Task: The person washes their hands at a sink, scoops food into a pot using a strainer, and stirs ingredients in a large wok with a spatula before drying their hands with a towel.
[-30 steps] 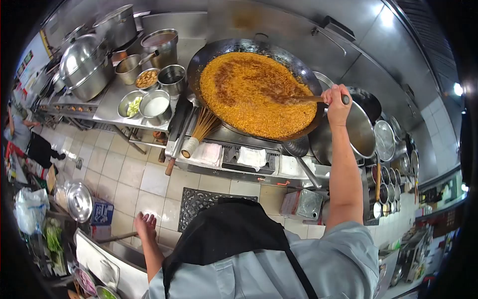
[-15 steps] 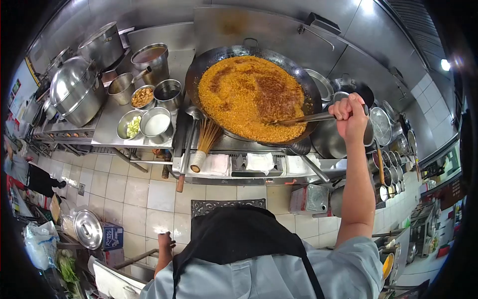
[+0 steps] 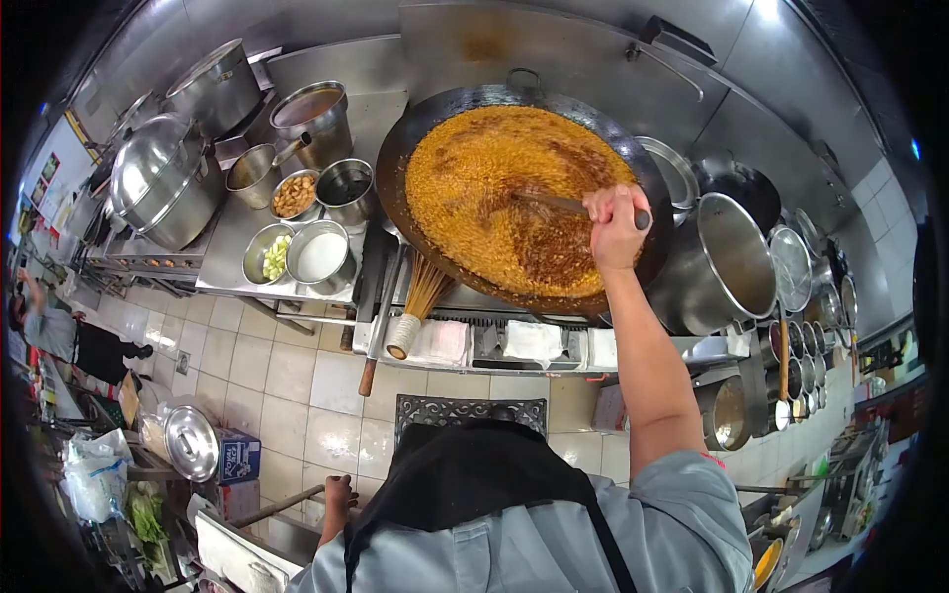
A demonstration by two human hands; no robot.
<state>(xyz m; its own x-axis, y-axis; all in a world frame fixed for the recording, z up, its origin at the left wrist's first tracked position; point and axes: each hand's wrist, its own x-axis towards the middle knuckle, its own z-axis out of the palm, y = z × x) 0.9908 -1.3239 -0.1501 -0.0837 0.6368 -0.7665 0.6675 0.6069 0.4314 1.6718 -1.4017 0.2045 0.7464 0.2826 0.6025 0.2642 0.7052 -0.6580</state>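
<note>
My right hand (image 3: 618, 219) is closed around the handle of a long stirring tool (image 3: 554, 203). The tool's far end is sunk in an orange-brown, grainy mixture (image 3: 474, 158) that fills most of a large black wok (image 3: 393, 163). Darker reddish-brown streaks run through the mixture near the tool and below my hand. Low at my left side, away from the stove, hangs my left hand (image 3: 339, 491), small in view, its fingers curled; whether it holds anything cannot be made out.
Bowls of white (image 3: 321, 257), green and brown ingredients stand left of the wok. A bamboo brush (image 3: 420, 296) and a long-handled ladle lie at the front. A deep pot (image 3: 717, 262) is at the right. A person (image 3: 74, 331) stands far left.
My right hand has moved left and in over the wok, with the tool's handle. The dark streaks have spread and shifted. My left hand's fingers have curled in.
</note>
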